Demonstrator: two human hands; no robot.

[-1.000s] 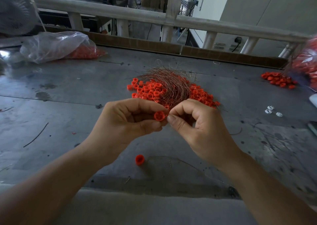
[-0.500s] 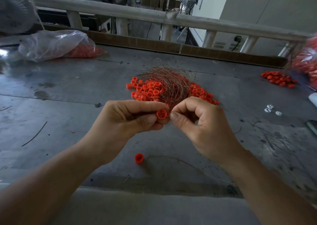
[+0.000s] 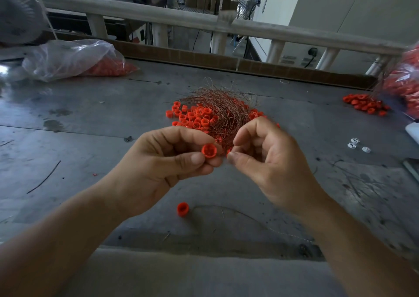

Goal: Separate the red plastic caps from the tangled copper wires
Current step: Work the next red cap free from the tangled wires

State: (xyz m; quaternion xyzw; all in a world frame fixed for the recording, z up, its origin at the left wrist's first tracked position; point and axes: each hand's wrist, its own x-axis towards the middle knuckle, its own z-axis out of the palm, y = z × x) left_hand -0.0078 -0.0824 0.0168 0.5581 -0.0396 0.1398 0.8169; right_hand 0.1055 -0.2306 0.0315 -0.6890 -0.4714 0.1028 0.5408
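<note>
One wide-angle camera, worn on the head, is looking forward and down across the table (image 3: 79,124) from its near edge. It is sitting close above the left hand (image 3: 165,163) and right hand (image 3: 269,160) and facing the far-edge railing (image 3: 294,33). The right edge is blurring, perhaps cropped.

Red caps (image 3: 195,117), copper-brown wires (image 3: 223,108), grey table (image 3: 90,119), clear bag (image 3: 68,58), white bits (image 3: 354,143)

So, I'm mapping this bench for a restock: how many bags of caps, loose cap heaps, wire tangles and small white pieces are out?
Bags of red caps: 2
Heaps of red caps: 2
Wire tangle: 1
White pieces: 3
Total: 8
</note>
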